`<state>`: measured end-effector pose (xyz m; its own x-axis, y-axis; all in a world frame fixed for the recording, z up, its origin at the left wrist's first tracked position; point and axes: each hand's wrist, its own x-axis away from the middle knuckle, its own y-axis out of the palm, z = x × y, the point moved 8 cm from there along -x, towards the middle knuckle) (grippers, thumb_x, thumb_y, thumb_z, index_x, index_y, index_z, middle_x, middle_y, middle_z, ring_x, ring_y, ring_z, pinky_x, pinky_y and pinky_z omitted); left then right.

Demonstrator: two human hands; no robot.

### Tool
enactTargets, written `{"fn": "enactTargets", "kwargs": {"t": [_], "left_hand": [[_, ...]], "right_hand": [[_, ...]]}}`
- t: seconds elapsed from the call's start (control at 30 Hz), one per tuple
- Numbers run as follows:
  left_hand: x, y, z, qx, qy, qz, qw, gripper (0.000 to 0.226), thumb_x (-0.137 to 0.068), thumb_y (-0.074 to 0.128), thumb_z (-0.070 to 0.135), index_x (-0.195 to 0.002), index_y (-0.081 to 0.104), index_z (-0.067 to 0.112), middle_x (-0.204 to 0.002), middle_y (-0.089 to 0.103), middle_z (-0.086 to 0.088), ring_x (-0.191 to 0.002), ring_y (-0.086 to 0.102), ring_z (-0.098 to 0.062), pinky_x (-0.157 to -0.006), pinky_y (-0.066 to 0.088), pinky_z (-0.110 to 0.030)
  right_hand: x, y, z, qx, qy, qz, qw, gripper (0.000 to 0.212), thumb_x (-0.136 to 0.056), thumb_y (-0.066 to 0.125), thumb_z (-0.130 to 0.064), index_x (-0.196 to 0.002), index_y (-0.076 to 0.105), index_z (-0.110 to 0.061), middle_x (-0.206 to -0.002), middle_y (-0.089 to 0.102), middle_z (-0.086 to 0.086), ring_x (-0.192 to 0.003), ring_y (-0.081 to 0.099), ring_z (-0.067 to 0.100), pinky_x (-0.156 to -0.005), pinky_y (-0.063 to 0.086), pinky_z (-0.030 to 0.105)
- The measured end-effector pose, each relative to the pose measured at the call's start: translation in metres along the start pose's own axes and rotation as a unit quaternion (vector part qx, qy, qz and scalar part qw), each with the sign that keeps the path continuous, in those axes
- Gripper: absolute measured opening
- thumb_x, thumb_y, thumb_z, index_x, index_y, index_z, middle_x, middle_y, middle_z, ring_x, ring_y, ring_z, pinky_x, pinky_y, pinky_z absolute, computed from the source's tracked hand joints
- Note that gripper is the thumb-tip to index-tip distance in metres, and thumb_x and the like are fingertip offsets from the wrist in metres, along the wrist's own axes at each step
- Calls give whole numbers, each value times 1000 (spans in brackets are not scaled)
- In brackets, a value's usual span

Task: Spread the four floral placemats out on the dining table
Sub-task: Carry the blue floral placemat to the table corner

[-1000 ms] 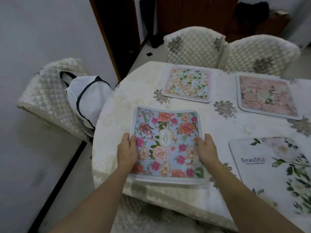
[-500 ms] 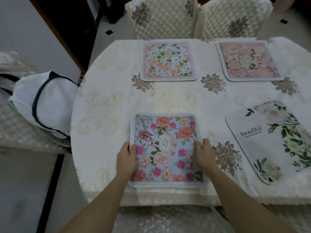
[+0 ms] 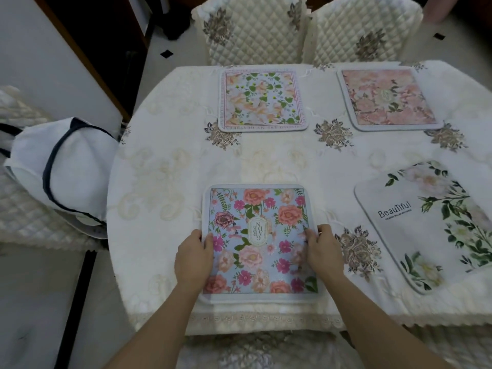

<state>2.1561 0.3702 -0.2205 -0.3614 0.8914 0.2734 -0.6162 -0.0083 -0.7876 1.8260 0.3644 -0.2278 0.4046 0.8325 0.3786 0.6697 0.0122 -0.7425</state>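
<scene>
At the far left, a white bag with dark trim (image 3: pixel 57 169) rests on a quilted chair (image 3: pixel 24 217) just beside the surface's left edge. The surface (image 3: pixel 165 166) itself is round and covered with a cream embroidered cloth.

Near the front edge lies the blue floral placemat (image 3: pixel 259 242), flat on the cloth, its near border close to the cloth's lace hem. The left hand (image 3: pixel 193 258) lies over the placemat's left edge, fingers together and laid flat, with the thumb on the printed face. The right hand (image 3: pixel 323 253) is at the right edge, fingers curled, pinching that edge with the thumb on top.

Beyond the blue one, at the far side of the surface, the green-and-peach floral placemat (image 3: pixel 262 99) lies flat in front of a quilted chair back (image 3: pixel 250 30). To its right, well apart, the pink floral placemat (image 3: pixel 387 98) lies flat before a second quilted chair back (image 3: pixel 364 30). On the right near side sits the white placemat printed "Beautiful" (image 3: pixel 431 225), turned at an angle, its green leaves and pale blooms running towards the picture's edge. Embroidered brown flower motifs on the cloth show between the four placemats, none of which touch each other.
</scene>
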Motion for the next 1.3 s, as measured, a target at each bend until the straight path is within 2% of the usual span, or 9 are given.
{"fn": "enactTargets", "kwargs": {"t": [0.23,0.3,0.37,0.47,0.57,0.7,0.87,1.03,1.3], "left_hand": [[-2,-8,-2,-143,13,32,989,34,-92,56,46,-98,47,14,-86,60,-4,-75,56,-26,-56,43,-34],[-3,-6,7,-164,46,60,984,34,-87,63,37,-103,51,10,-95,59,-12,-84,53,-29,-62,45,-38],[-6,2,26,-182,88,71,977,42,-85,63,34,-118,52,11,-119,54,-13,-107,50,-30,-82,47,-43],[-10,30,74,-181,222,54,956,56,-90,52,34,-141,42,14,-151,38,-9,-137,37,-27,-109,35,-47],[-16,72,92,-199,290,-13,936,65,-96,39,34,-154,19,13,-163,18,-5,-150,15,-22,-122,16,-45],[-13,103,74,-285,313,-54,904,69,-99,28,40,-156,1,14,-165,1,-3,-152,-3,-22,-122,2,-49],[-13,98,69,-295,313,-66,900,71,-99,23,47,-156,-5,16,-165,-6,-2,-151,-11,-18,-123,2,-47],[-13,78,50,-275,294,-58,913,76,-99,15,58,-155,-8,12,-165,-10,-3,-151,-13,-15,-124,3,-41],[-11,69,34,-274,271,-61,921,75,-100,16,57,-155,-4,11,-164,-9,-7,-151,-11,-19,-124,4,-43]], "right_hand": [[4,-10,8,151,-31,89,984,37,-94,54,-49,-93,49,-13,-84,57,6,-68,55,24,-57,48,35],[9,-14,-5,213,-101,143,961,38,-90,63,-43,-96,55,-7,-88,56,11,-72,53,26,-56,48,35],[13,-10,-29,242,-201,188,931,34,-87,66,-33,-102,59,-3,-90,57,14,-73,53,27,-59,44,33],[9,27,-76,239,-309,144,909,39,-93,54,-29,-124,55,-4,-121,58,19,-103,59,34,-82,52,43],[9,76,-109,228,-361,53,903,50,-102,39,-27,-146,40,-4,-153,39,19,-142,37,34,-115,34,49],[6,102,-95,240,-364,-17,900,60,-102,27,-36,-155,24,-9,-163,24,9,-151,19,22,-123,19,45],[5,101,-86,277,-371,-41,886,75,-99,9,-59,-157,12,-12,-166,8,6,-153,2,17,-124,2,39],[-7,86,-63,318,-363,-44,875,84,-97,11,-65,-157,4,-7,-166,1,9,-153,-4,19,-124,2,42],[-21,45,-19,323,-296,-52,897,84,-96,6,-68,-155,-13,-12,-165,-16,6,-151,-16,18,-124,0,41]]}}
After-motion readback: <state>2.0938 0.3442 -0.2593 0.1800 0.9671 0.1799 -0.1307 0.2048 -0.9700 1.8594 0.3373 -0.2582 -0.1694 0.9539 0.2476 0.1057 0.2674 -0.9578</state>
